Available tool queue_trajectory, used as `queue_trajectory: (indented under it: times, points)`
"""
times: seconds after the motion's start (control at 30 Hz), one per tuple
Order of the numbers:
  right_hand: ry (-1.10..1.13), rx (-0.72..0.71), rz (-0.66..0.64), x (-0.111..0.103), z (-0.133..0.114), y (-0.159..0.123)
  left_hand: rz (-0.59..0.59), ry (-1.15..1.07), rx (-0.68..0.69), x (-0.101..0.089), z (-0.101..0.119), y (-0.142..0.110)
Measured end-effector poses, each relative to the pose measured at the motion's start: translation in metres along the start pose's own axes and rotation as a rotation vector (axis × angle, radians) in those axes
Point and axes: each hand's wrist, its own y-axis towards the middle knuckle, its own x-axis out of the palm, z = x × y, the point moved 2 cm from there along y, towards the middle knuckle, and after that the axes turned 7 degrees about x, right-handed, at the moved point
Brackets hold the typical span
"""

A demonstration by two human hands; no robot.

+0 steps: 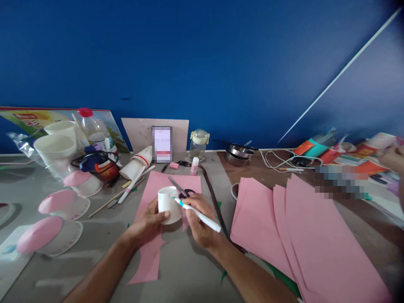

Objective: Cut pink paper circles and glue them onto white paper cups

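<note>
A white paper cup [168, 210] is upside down in my left hand [150, 223], whose fingers and thumb close around its side. Small teal outlines show near the cup's upper end. My right hand [202, 219] grips a white marker [202, 217] with a teal band, its tip at the cup's surface beside the drawn lines. Behind the cup, scissors [181, 189] with black handles lie on a pink sheet [151, 189], partly hidden by my right hand. Below my left hand lies a cut pink paper piece [148, 265].
On the left, several cups with pink circles [50, 202] lie beside stacked cups [55, 147]. A phone [162, 145], a glue stick [195, 166] and a lidded jar [198, 145] stand at the back. Pink sheets [322, 235] spread rightward; another person's hand [391, 158] shows at far right.
</note>
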Motion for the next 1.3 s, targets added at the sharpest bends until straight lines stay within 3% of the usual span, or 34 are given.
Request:
queue_trajectory:
  times: [0.17,0.53,0.77,1.0,1.2,1.3]
  points:
    - [-0.002,0.063,0.043,-0.002,0.003,0.0,0.019,-0.01,0.004,0.005,0.004,0.0]
    - [0.036,-0.007,-0.006,-0.003,-0.003,-0.001,-0.011,0.005,-0.002,-0.001,-0.002,-0.001]
    - [0.032,0.047,0.05,-0.003,0.002,0.0,-0.013,-0.006,-0.009,0.0,-0.002,-0.001]
    - [0.039,0.029,0.005,-0.004,-0.001,0.0,-0.01,-0.01,-0.017,0.004,0.001,-0.001]
    - [0.172,0.214,0.152,-0.002,0.012,-0.002,0.01,-0.027,-0.018,0.005,0.003,-0.002]
    - [0.245,0.317,0.138,0.004,0.019,-0.002,-0.009,-0.035,-0.009,0.007,0.008,0.0]
